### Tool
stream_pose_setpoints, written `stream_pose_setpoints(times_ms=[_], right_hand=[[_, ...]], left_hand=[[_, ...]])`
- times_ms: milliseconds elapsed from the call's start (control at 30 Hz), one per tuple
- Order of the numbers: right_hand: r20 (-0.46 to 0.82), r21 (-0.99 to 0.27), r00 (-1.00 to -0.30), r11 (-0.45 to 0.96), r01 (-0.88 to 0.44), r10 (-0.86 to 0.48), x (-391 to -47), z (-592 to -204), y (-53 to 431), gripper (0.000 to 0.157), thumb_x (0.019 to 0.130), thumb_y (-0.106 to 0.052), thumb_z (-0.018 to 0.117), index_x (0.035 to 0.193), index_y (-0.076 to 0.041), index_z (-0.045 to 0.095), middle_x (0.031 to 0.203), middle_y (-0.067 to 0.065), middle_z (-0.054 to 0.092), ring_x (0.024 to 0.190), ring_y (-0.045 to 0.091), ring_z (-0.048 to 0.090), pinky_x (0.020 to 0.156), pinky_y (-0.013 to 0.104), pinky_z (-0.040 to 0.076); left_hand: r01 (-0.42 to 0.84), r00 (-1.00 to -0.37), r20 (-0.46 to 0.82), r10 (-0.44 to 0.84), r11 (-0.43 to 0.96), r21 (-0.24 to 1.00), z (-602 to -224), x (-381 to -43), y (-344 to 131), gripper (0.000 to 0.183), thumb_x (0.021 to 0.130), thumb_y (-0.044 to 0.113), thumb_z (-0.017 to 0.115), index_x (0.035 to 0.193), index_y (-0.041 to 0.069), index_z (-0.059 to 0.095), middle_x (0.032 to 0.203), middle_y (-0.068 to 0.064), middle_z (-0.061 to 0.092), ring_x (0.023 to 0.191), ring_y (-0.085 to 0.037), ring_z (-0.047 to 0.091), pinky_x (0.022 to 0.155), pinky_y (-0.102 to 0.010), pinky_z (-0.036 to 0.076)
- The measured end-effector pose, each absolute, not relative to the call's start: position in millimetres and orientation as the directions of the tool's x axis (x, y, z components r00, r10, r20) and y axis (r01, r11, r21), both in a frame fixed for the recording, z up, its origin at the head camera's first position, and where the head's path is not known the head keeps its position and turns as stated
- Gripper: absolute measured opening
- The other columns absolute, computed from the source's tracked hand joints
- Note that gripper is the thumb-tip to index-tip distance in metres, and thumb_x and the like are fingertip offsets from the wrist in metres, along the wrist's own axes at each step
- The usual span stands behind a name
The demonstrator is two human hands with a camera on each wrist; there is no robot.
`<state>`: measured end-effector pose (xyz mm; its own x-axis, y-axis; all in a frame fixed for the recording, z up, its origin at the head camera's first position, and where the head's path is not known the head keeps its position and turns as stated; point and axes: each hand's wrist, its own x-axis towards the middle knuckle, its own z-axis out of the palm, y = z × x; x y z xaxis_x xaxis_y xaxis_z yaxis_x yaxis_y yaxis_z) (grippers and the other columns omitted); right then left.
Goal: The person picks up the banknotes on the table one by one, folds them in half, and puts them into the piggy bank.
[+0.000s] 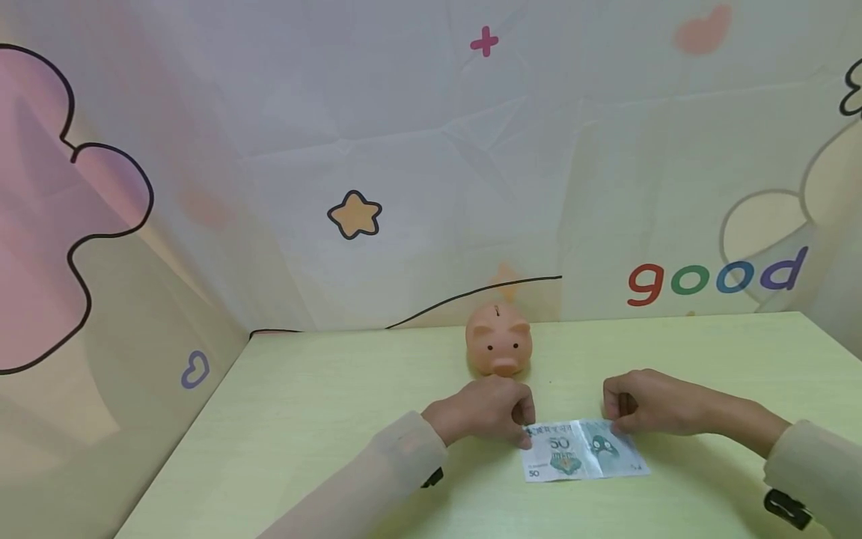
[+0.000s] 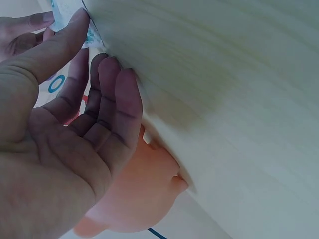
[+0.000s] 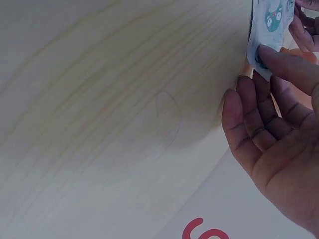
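Note:
A printed banknote (image 1: 564,458) marked 50, with a green cartoon face on its right half and a crease down the middle, lies at the front of the table. My left hand (image 1: 486,408) pinches its far left corner between thumb and forefinger. At the far right corner, my right hand (image 1: 656,404) pinches the note, its thumb lying on the printed side in the right wrist view. Just beyond my left hand sits an orange pink piggy bank (image 1: 498,340), facing me, a coin slot on its top.
The pale wooden table (image 1: 323,419) reaches back to a printed cloth backdrop (image 1: 417,165) with a star and the word "good". Dark straps show below both sleeves.

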<state>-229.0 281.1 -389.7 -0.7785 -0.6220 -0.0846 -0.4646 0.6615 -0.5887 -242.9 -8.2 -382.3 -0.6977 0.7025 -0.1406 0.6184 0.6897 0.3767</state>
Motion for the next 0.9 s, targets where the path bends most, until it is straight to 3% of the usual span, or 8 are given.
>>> stream_pose_setpoints(times_ms=[133,467,767,900], right_hand=[[-0.058,-0.582,-0.777,0.654,-0.484,-0.627,-230,-388,280,0.021,0.091,-0.007,0.082,0.088,-0.016,0.064,0.079,-0.01,0.058,0.073,0.006,0.053,0.061,0.022,0.046],[-0.03,-0.588,-0.81,0.666,-0.46,-0.586,-234,-370,279,0.014,0.093,-0.009,0.081,0.095,-0.013,0.068,0.085,-0.007,0.064,0.078,0.012,0.059,0.065,0.024,0.055],[0.06,-0.594,-0.861,0.675,-0.437,-0.505,-244,-342,276,0.012,0.097,-0.012,0.079,0.102,-0.009,0.069,0.089,-0.005,0.068,0.081,0.015,0.063,0.071,0.025,0.058],[0.131,-0.61,-0.883,0.665,-0.431,-0.451,-249,-332,272,0.014,0.098,-0.011,0.079,0.105,-0.006,0.069,0.091,-0.002,0.069,0.084,0.017,0.067,0.073,0.025,0.06]], left_hand=[[0.594,-0.696,-0.144,0.704,0.676,0.435,-383,-245,-10,0.025,0.087,0.017,0.091,0.092,0.014,0.067,0.082,0.009,0.059,0.075,-0.005,0.052,0.067,-0.016,0.043],[0.442,-0.689,-0.114,0.716,0.539,0.717,-375,-254,-25,0.02,0.088,-0.001,0.086,0.093,0.007,0.068,0.083,0.003,0.062,0.072,-0.007,0.055,0.061,-0.017,0.046],[0.446,-0.718,0.003,0.696,0.458,0.769,-356,-262,-38,0.008,0.094,-0.003,0.078,0.095,0.004,0.073,0.091,-0.003,0.073,0.075,-0.009,0.066,0.066,-0.02,0.056],[0.438,-0.758,0.049,0.651,0.452,0.777,-348,-266,-41,0.006,0.095,0.0,0.077,0.097,0.003,0.072,0.09,-0.002,0.072,0.076,-0.012,0.068,0.069,-0.027,0.061]])
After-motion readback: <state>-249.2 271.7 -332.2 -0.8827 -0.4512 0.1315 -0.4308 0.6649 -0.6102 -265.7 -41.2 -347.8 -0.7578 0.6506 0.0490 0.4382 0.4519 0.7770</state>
